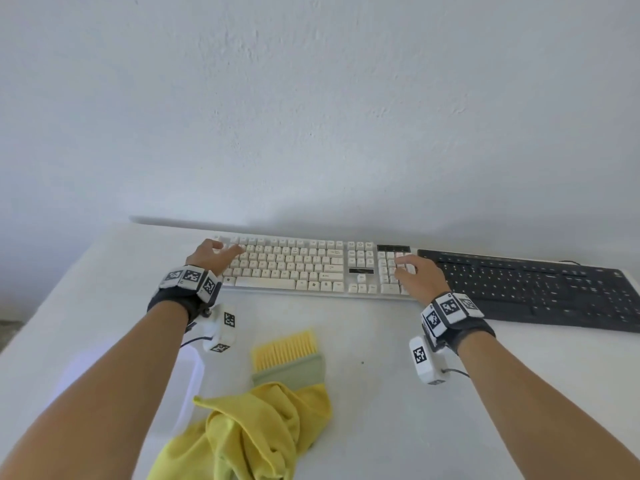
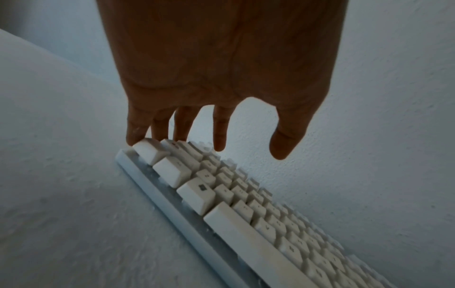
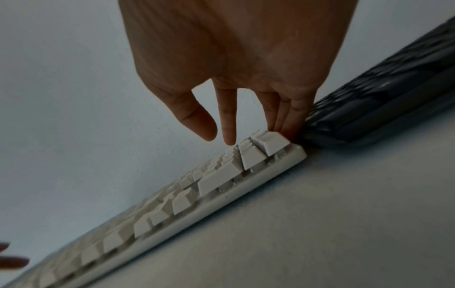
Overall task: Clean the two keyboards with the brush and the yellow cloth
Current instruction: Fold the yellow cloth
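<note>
A white keyboard (image 1: 294, 266) lies along the back of the table, and a black keyboard (image 1: 533, 289) lies right of it. My left hand (image 1: 214, 254) hovers over the white keyboard's left end with straight fingers (image 2: 219, 132), the outer ones touching its corner keys (image 2: 147, 151). My right hand (image 1: 415, 275) is over its right end, near the number pad, fingers (image 3: 227, 124) straight and holding nothing. The white keyboard (image 3: 221, 179) meets the black keyboard (image 3: 384, 97) beside that hand. A yellow-bristled brush (image 1: 287, 355) and a crumpled yellow cloth (image 1: 249, 434) lie near me.
The white table (image 1: 381, 393) ends at a plain wall (image 1: 311, 116) just behind the keyboards. Its left edge drops away near my left forearm. A thin cable (image 1: 571, 262) runs behind the black keyboard.
</note>
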The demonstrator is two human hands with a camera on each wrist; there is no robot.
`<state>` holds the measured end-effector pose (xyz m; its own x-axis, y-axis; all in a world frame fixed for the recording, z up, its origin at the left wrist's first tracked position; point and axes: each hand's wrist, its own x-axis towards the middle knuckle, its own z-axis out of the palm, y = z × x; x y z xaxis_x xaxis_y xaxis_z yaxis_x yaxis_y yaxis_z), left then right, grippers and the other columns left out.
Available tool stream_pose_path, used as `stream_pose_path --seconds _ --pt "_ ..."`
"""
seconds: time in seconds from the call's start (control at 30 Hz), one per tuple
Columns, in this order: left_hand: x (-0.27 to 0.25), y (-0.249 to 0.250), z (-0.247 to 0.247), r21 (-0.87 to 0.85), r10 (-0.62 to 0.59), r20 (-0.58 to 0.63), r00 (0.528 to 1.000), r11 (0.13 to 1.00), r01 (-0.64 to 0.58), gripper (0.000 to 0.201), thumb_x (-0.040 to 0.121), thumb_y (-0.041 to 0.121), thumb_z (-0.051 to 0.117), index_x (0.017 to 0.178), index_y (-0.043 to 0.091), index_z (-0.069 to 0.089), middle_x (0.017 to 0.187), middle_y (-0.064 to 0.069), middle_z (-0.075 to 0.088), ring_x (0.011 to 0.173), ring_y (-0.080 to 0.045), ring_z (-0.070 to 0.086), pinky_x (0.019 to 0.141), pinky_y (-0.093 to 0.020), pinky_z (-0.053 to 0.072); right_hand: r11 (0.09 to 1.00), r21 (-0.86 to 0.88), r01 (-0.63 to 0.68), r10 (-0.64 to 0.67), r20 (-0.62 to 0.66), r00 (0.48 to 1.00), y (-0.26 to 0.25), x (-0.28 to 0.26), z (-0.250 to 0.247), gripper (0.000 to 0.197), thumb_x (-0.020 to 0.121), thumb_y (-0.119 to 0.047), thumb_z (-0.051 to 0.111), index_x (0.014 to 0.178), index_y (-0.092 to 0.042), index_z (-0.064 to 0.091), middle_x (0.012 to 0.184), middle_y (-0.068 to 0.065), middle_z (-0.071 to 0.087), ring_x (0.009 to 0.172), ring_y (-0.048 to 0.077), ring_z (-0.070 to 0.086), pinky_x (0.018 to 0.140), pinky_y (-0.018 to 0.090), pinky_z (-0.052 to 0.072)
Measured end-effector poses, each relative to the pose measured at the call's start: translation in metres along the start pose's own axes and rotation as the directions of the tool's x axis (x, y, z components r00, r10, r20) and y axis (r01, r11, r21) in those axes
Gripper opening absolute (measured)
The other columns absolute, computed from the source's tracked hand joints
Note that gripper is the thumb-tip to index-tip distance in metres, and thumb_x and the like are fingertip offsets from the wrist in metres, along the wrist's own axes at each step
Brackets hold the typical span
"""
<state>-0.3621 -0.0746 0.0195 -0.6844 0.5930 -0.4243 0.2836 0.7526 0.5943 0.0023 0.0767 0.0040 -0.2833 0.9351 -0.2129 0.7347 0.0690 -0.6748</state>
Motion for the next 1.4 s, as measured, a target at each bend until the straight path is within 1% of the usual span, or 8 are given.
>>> stream_pose_path --seconds 0.2,0.4,0.63,0.77,0.87,1.0,1.3,1.4 --pt "-0.029 0.018 -0.023 0.116 0.236 0.001 0.972 0.965 -0.234 0.050 0.102 0.043 0.061 0.140 0.012 0.056 0.139 -0.013 0.062 0.129 -0.033 0.057 0.103 -0.040 0.043 0.930 -0.237 0.282 -0.291 -0.002 0.957 -0.019 -0.041 0.010 0.034 0.090 -0.024 0.050 0.120 -0.015 0.064 0.130 0.010 0.057 0.127 0.027 0.043 0.108 0.036 0.026" --pt "-0.133 0.008 -0.028 0.097 0.525 0.187 0.830 0.831 -0.548 0.017 0.101 0.033 0.064 0.116 0.025 0.064 0.096 0.009 0.069 0.085 -0.006 0.067 0.069 -0.021 0.046 0.762 -0.187 0.620 -0.545 0.333 0.770 -0.045 -0.145 0.051 0.037 0.094 -0.033 0.049 0.127 -0.020 0.060 0.119 -0.005 0.058 0.114 0.014 0.046 0.096 0.021 0.034" --pt "-0.210 -0.074 0.008 0.354 0.374 0.519 0.769 0.725 -0.591 0.102 0.064 0.093 0.018 0.132 0.030 0.060 0.118 0.011 0.064 0.110 -0.009 0.062 0.098 -0.031 0.049 0.544 -0.333 0.770 -0.629 0.446 0.637 -0.015 -0.201 0.096 0.030 0.077 -0.038 0.042 0.078 -0.020 0.066 0.092 0.002 0.058 0.078 0.023 0.051 0.062 0.037 0.054" --pt "-0.218 -0.094 0.018 0.498 0.290 0.476 0.830 0.689 -0.526 0.096 0.069 0.081 0.004 0.134 0.030 0.051 0.120 0.003 0.064 0.112 -0.020 0.056 0.096 -0.036 0.039 0.648 -0.136 0.749 -0.688 0.318 0.652 -0.016 -0.208 0.084 0.015 0.086 -0.031 0.051 0.083 -0.019 0.060 0.110 -0.002 0.058 0.096 0.020 0.047 0.084 0.028 0.044" --pt "-0.233 -0.087 0.020 0.492 0.300 0.452 0.840 0.701 -0.515 0.057 0.091 0.064 0.036 0.135 0.027 0.042 0.089 0.006 0.061 0.090 -0.019 0.053 0.088 -0.036 0.032 0.667 -0.010 0.745 -0.729 0.194 0.656 -0.032 -0.213 0.058 0.012 0.085 -0.029 0.054 0.082 -0.017 0.057 0.115 -0.009 0.061 0.112 0.014 0.046 0.095 0.023 0.037" --pt "-0.250 -0.075 0.014 0.367 0.458 0.426 0.780 0.700 -0.612 0.086 0.067 0.063 0.043 0.148 0.036 0.033 0.121 0.011 0.056 0.114 -0.011 0.053 0.099 -0.034 0.036 0.635 0.051 0.771 -0.772 0.033 0.634 -0.050 -0.222 0.017 0.021 0.088 -0.029 0.050 0.092 -0.013 0.063 0.102 -0.024 0.058 0.122 0.008 0.048 0.100 0.023 0.039" --pt "-0.294 -0.018 0.043 -0.043 0.848 0.027 0.530 0.531 -0.847 0.018 0.093 0.058 0.046 0.091 0.041 0.054 0.107 0.016 0.063 0.100 -0.002 0.060 0.088 -0.010 0.041 0.544 -0.014 0.839 -0.838 -0.068 0.542 -0.069 -0.254 -0.084 0.016 0.098 -0.039 0.045 0.103 -0.031 0.058 0.071 0.001 0.063 0.060 0.021 0.057 0.059 0.033 0.044" --pt "-0.308 0.004 0.037 -0.164 0.860 -0.074 0.506 0.490 -0.856 0.021 0.096 0.054 0.042 0.090 0.034 0.047 0.065 0.017 0.055 0.058 -0.007 0.050 0.056 -0.014 0.035 0.563 -0.063 0.824 -0.824 -0.120 0.554 -0.062 -0.256 -0.124 0.012 0.097 -0.034 0.056 0.099 -0.026 0.066 0.070 -0.006 0.063 0.054 0.013 0.052 0.056 0.018 0.040"
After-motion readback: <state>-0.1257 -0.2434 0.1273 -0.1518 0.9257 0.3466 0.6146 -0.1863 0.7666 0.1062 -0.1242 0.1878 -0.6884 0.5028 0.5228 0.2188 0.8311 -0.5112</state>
